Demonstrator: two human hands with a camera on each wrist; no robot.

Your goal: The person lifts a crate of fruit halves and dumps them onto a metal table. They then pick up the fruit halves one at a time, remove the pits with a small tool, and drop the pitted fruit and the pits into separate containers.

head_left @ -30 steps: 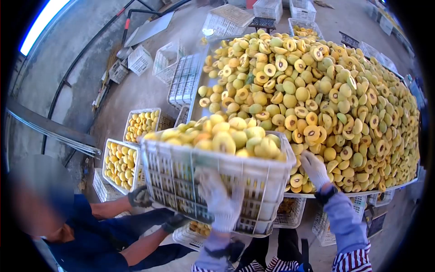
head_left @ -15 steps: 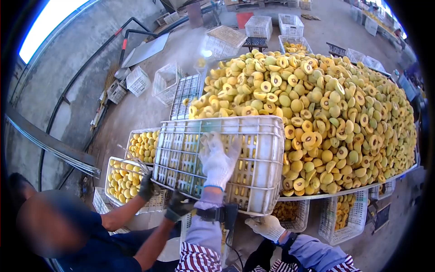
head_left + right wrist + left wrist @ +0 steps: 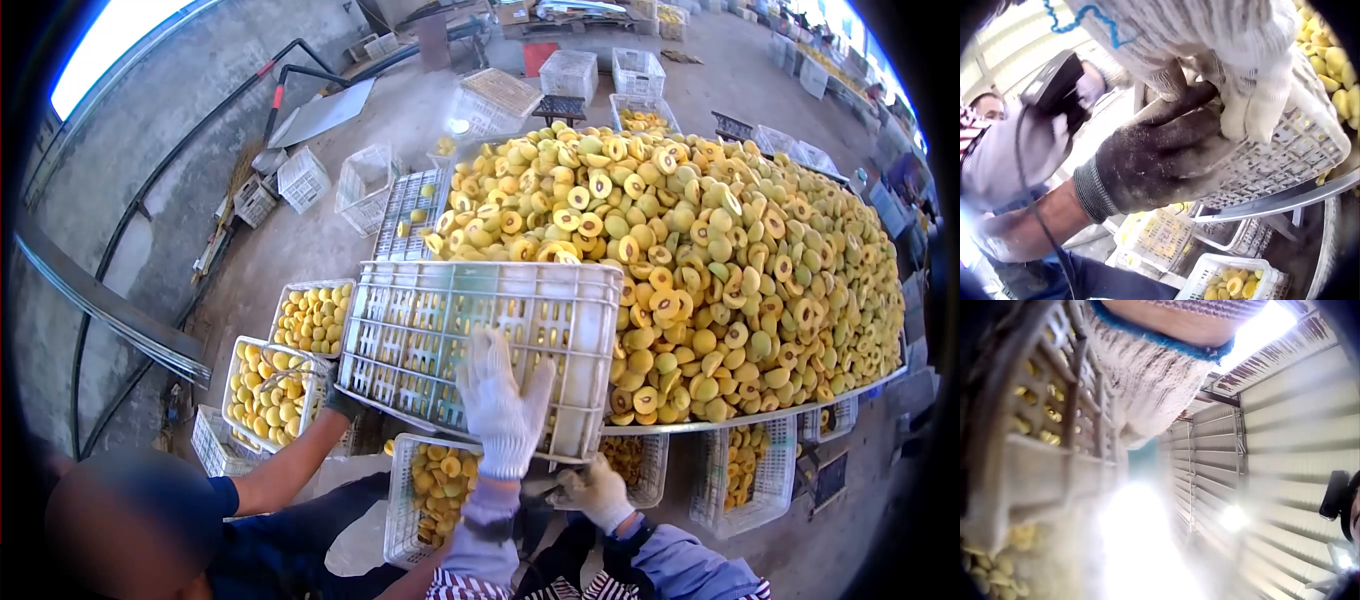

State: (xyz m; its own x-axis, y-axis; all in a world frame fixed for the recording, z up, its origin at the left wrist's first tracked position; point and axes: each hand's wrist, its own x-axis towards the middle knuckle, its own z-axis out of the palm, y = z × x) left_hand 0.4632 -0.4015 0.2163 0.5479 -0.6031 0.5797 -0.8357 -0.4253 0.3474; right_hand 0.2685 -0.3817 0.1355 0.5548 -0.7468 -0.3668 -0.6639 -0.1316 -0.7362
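Observation:
A white plastic crate [image 3: 580,390] is tipped on its side at the edge of a heap of halved yellow peaches [image 3: 720,290], its slatted underside toward me. My left hand [image 3: 505,405], in a white knit glove, presses on that underside with straight fingers. At the crate's lower edge my right hand [image 3: 597,495], also gloved, curls its fingers over the rim. In the right wrist view, another person's dark-gloved hand [image 3: 1147,159] grips the crate right beside mine. Through the slots in the left wrist view, yellow fruit [image 3: 1050,412] shows inside.
The other person [image 3: 300,530] stands close on my left. Crates of peaches [image 3: 265,385] stand on the floor there, and a filled crate [image 3: 430,490] sits below the tipped one. Another filled crate [image 3: 745,470] is under the table's metal edge [image 3: 760,415]. More crates [image 3: 570,75] stand behind.
The full crate has been tipped over toward the heap, and peaches have come out. My right hand has moved from the heap down to the crate's lower edge.

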